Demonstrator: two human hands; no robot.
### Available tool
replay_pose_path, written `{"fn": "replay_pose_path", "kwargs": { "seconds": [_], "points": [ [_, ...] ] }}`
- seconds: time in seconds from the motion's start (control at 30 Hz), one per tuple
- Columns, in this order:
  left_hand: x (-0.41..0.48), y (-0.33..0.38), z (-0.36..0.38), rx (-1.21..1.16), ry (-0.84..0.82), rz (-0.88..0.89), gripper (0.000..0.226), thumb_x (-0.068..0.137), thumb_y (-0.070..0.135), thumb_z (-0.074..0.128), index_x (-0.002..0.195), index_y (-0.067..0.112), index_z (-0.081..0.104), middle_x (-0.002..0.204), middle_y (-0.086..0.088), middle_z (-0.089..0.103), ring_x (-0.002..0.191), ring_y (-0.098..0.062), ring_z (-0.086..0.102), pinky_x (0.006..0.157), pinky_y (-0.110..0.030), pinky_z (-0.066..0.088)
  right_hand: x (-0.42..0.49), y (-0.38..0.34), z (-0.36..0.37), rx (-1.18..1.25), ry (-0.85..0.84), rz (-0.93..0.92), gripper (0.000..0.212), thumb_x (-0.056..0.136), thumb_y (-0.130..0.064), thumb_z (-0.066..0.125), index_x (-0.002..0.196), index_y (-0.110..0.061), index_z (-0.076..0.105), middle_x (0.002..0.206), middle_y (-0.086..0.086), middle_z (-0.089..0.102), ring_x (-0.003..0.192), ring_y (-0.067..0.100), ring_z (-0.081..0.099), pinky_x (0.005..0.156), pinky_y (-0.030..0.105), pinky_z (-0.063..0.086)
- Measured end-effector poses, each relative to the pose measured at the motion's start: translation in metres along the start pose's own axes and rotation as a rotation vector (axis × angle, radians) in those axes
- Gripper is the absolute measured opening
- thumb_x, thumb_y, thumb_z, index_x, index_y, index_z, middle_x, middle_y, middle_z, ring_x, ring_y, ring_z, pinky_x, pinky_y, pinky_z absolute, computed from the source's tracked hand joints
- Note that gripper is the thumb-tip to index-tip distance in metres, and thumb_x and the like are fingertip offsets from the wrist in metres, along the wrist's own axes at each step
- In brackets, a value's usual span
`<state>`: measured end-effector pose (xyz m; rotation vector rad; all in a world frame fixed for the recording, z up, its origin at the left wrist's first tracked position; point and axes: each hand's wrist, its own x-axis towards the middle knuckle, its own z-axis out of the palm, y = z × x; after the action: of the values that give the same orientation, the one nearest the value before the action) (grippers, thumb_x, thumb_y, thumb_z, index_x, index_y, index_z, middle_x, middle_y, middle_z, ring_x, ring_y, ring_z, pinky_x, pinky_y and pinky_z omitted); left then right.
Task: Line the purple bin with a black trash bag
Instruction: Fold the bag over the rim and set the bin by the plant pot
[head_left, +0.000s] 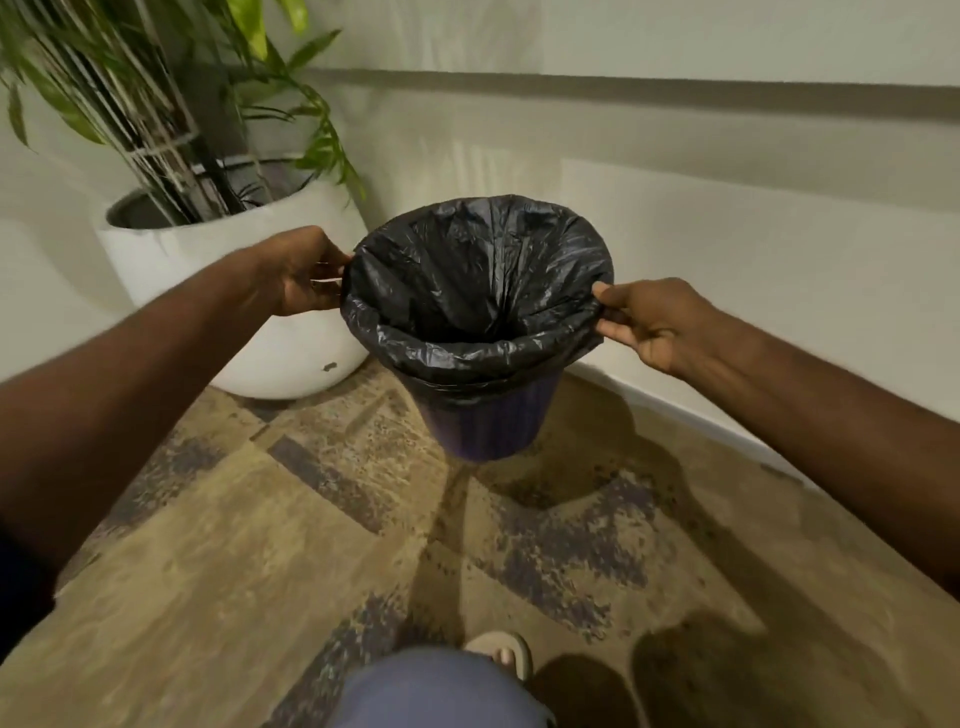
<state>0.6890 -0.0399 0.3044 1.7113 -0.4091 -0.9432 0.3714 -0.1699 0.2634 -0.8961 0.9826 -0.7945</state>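
While black trash bag folds over purple bin rim, left hand pinches bag edge, right hand pinches opposite edge.

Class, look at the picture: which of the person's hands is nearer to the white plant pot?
Left. The left hand grips the black trash bag at the rim beside the white plant pot; the right hand pinches the bag's opposite rim, across the purple bin.

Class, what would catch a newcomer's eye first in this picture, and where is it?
At centre, the black trash bag folded over the rim of the purple bin. The left hand and right hand pinch its opposite edges. Behind on the left stands a white planter.
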Motion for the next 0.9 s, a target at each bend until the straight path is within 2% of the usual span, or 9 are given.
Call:
{"fn": "replay_pose_path", "kwargs": {
  "seconds": [0.1, 0.17, 0.27, 0.4, 0.53, 0.6, 0.73, 0.8, 0.9],
  "points": [
    [0.058, 0.000, -0.013, 0.009, 0.016, -0.025, 0.021, 0.104, 0.002, 0.040, 0.108, 0.009, 0.059, 0.099, -0.006, 0.058, 0.089, -0.017, 0.058, 0.075, -0.030, 0.054, 0.046, 0.021, 0.032, 0.016, 0.018, 0.041, 0.028, 0.094, 0.009, 0.060, 0.122, 0.007, 0.061, 0.127, 0.016, 0.066, 0.105, 0.022, 0.068, 0.054, 0.025, 0.060],
    [0.096, -0.005, -0.017, 0.036, 0.018, -0.045, 0.022, 0.104, 0.003, 0.040, 0.100, 0.010, 0.060, 0.097, -0.005, 0.059, 0.087, -0.017, 0.058, 0.072, -0.029, 0.052, 0.076, 0.040, 0.048, 0.031, 0.041, 0.062, 0.032, 0.094, 0.010, 0.060, 0.126, 0.008, 0.060, 0.128, 0.017, 0.066, 0.115, 0.026, 0.067, 0.056, 0.025, 0.061],
    [0.149, -0.020, -0.018, 0.097, 0.016, -0.062, 0.028, 0.103, 0.001, 0.039, 0.091, 0.012, 0.062, 0.096, -0.004, 0.059, 0.086, -0.016, 0.056, 0.073, -0.027, 0.050, 0.116, 0.069, 0.067, 0.056, 0.072, 0.079, 0.028, 0.093, 0.011, 0.060, 0.121, 0.007, 0.061, 0.128, 0.017, 0.066, 0.113, 0.024, 0.066, 0.064, 0.027, 0.059],
    [0.205, -0.048, -0.014, 0.189, 0.033, -0.089, 0.034, 0.103, 0.000, 0.037, 0.094, 0.015, 0.066, 0.097, -0.002, 0.062, 0.089, -0.014, 0.056, 0.074, -0.027, 0.048, 0.160, 0.107, 0.078, 0.064, 0.102, 0.119, 0.028, 0.094, 0.010, 0.060, 0.121, 0.007, 0.062, 0.125, 0.015, 0.065, 0.119, 0.024, 0.064, 0.060, 0.023, 0.059],
    [0.247, -0.079, -0.013, 0.188, 0.067, -0.097, 0.031, 0.101, -0.005, 0.042, 0.098, 0.014, 0.066, 0.092, -0.001, 0.061, 0.085, -0.015, 0.057, 0.075, -0.027, 0.050, 0.199, 0.141, 0.082, 0.031, 0.088, 0.146, 0.028, 0.097, 0.005, 0.057, 0.125, 0.004, 0.062, 0.129, 0.011, 0.064, 0.124, 0.024, 0.060, 0.093, 0.032, 0.056],
    [0.262, -0.094, -0.012, 0.189, 0.068, -0.112, 0.033, 0.102, -0.005, 0.041, 0.092, 0.015, 0.067, 0.089, -0.001, 0.061, 0.082, -0.015, 0.058, 0.078, -0.028, 0.049, 0.211, 0.155, 0.080, 0.004, 0.108, 0.169, 0.018, 0.099, 0.002, 0.055, 0.114, 0.000, 0.064, 0.124, 0.010, 0.063, 0.121, 0.023, 0.060, 0.102, 0.036, 0.053],
    [0.278, -0.119, -0.010, 0.174, 0.059, -0.106, 0.030, 0.103, -0.003, 0.048, 0.097, 0.017, 0.070, 0.094, 0.001, 0.064, 0.085, -0.014, 0.059, 0.072, -0.026, 0.049, 0.225, 0.172, 0.076, -0.039, 0.154, 0.190, 0.016, 0.097, -0.001, 0.061, 0.083, -0.010, 0.060, 0.102, 0.007, 0.065, 0.108, 0.022, 0.061, 0.093, 0.032, 0.056],
    [0.281, -0.126, -0.008, 0.151, 0.086, -0.076, 0.032, 0.103, 0.000, 0.050, 0.094, 0.022, 0.072, 0.092, 0.001, 0.065, 0.084, -0.014, 0.059, 0.067, -0.025, 0.048, 0.228, 0.176, 0.077, -0.014, 0.119, 0.180, 0.017, 0.097, -0.001, 0.061, 0.081, -0.009, 0.060, 0.095, 0.005, 0.064, 0.105, 0.020, 0.061, 0.090, 0.030, 0.055],
    [0.279, -0.133, -0.009, 0.109, 0.125, -0.036, 0.032, 0.101, 0.003, 0.049, 0.089, 0.023, 0.071, 0.089, 0.001, 0.065, 0.082, -0.015, 0.059, 0.065, -0.027, 0.048, 0.225, 0.180, 0.077, -0.008, 0.082, 0.178, 0.012, 0.097, -0.003, 0.061, 0.086, -0.006, 0.062, 0.106, 0.008, 0.065, 0.110, 0.021, 0.062, 0.090, 0.029, 0.057]
  ]
}}
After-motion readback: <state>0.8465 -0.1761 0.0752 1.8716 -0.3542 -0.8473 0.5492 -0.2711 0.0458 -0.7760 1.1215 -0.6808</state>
